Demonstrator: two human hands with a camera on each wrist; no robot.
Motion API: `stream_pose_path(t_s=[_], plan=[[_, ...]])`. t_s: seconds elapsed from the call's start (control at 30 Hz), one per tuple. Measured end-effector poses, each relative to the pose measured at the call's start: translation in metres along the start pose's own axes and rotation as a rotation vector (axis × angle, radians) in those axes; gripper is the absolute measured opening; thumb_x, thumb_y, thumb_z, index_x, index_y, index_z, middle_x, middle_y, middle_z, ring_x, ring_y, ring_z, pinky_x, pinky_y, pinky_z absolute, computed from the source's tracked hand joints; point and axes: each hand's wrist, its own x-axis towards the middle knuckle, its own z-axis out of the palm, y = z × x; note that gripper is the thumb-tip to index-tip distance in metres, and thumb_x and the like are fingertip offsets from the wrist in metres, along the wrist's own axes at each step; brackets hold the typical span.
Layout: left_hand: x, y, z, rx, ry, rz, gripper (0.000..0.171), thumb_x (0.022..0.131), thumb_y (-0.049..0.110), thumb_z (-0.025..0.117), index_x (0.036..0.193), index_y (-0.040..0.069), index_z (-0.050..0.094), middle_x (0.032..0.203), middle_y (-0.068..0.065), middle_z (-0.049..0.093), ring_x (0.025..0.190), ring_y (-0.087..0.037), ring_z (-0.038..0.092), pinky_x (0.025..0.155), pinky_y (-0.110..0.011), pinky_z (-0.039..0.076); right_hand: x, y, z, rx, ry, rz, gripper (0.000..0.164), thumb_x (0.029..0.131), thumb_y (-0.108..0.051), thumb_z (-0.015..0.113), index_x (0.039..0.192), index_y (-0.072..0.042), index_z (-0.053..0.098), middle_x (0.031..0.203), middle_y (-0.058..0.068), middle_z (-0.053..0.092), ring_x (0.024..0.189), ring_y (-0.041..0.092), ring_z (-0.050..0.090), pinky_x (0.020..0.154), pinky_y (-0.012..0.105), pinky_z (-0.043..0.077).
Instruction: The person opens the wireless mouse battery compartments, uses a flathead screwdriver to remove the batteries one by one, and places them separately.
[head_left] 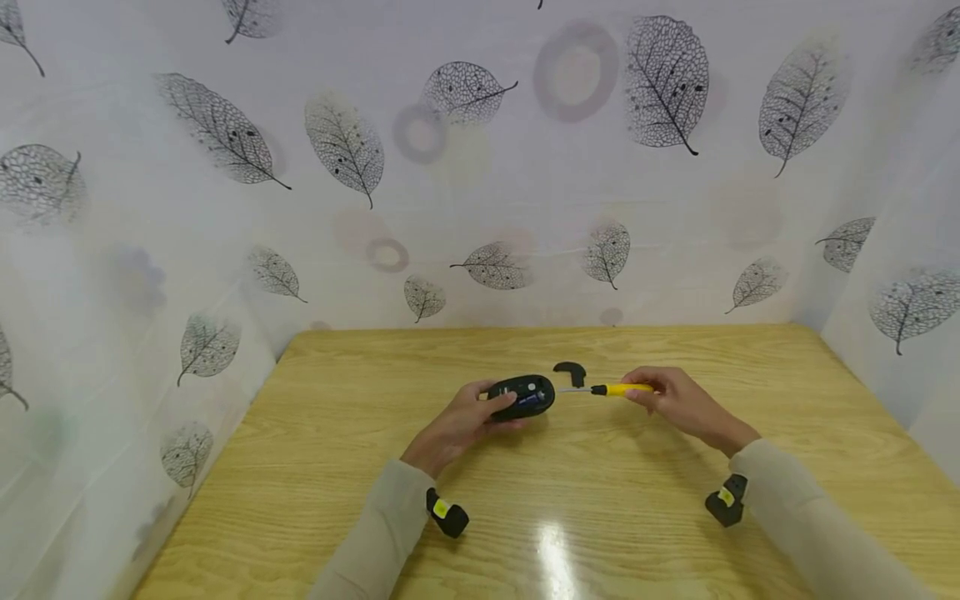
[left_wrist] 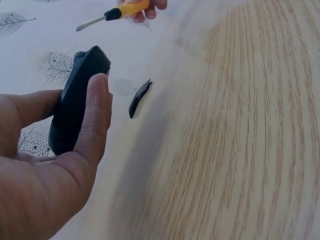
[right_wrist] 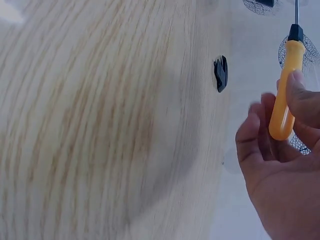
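Note:
A black computer mouse (head_left: 537, 390) is held by my left hand (head_left: 461, 423) above the table, its underside turned up. The thumb lies across the underside, beside what looks like an open battery compartment with a dark cylinder in it. In the left wrist view the mouse (left_wrist: 72, 112) sits between thumb and fingers. My right hand (head_left: 678, 404) pinches a screwdriver (head_left: 618, 389) by its yellow handle. Its metal shaft points left at the mouse, the tip a little apart from it. Behind the tip, a curved black plastic cover (head_left: 573, 372) lies on the table.
The wooden table (head_left: 600, 508) reaches back to a pale leaf-patterned curtain (head_left: 480, 183). Black devices with yellow labels are strapped at both wrists, the left device (head_left: 448, 513) and the right device (head_left: 726, 500).

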Motion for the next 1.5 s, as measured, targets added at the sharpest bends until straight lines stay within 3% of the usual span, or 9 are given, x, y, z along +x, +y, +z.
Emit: stream_pose_path(t_s=[0.1, 0.33, 0.67, 1.0, 1.5], plan=[[0.0, 0.0, -0.001, -0.001, 0.0, 0.004, 0.056, 0.102, 0.011, 0.062, 0.149, -0.005, 0.037, 0.138, -0.029, 0.048, 0.11, -0.04, 0.068, 0.095, -0.038, 0.057, -0.001, 0.001, -0.002, -0.067, 0.043, -0.004, 0.031, 0.104, -0.02, 0.061, 0.125, 0.002, 0.066, 0.123, 0.018, 0.06, 0.092, 0.024, 0.055, 0.073, 0.031, 0.052], [-0.001, 0.0, 0.0, 0.024, -0.003, 0.016, 0.055, 0.103, 0.013, 0.062, 0.149, -0.005, 0.039, 0.137, -0.027, 0.05, 0.112, -0.042, 0.066, 0.097, -0.039, 0.056, -0.004, 0.007, -0.01, -0.128, 0.093, 0.007, 0.032, 0.102, -0.022, 0.064, 0.123, 0.002, 0.068, 0.107, 0.014, 0.058, 0.078, 0.021, 0.042, 0.061, 0.029, 0.038], [-0.003, 0.001, 0.0, 0.028, -0.005, 0.016, 0.054, 0.103, 0.013, 0.062, 0.148, -0.006, 0.039, 0.138, -0.028, 0.049, 0.113, -0.043, 0.065, 0.101, -0.044, 0.053, -0.01, 0.017, -0.021, -0.17, 0.09, 0.039, 0.033, 0.102, -0.024, 0.065, 0.122, 0.002, 0.068, 0.114, 0.016, 0.06, 0.081, 0.021, 0.046, 0.064, 0.028, 0.043], [-0.004, 0.001, 0.0, 0.042, 0.001, 0.012, 0.054, 0.102, 0.014, 0.063, 0.148, -0.005, 0.04, 0.136, -0.027, 0.052, 0.11, -0.04, 0.068, 0.092, -0.035, 0.058, -0.013, 0.026, -0.029, -0.219, 0.144, 0.011, 0.026, 0.099, -0.012, 0.068, 0.116, 0.007, 0.069, 0.104, 0.015, 0.068, 0.083, 0.02, 0.059, 0.066, 0.024, 0.051], [-0.005, 0.002, 0.0, 0.048, -0.006, 0.004, 0.055, 0.103, 0.015, 0.063, 0.148, -0.005, 0.038, 0.135, -0.027, 0.053, 0.104, -0.035, 0.071, 0.091, -0.035, 0.058, -0.02, 0.036, -0.039, -0.269, 0.171, 0.149, 0.033, 0.099, -0.016, 0.068, 0.117, 0.011, 0.066, 0.101, 0.016, 0.069, 0.087, 0.022, 0.062, 0.065, 0.027, 0.053]])
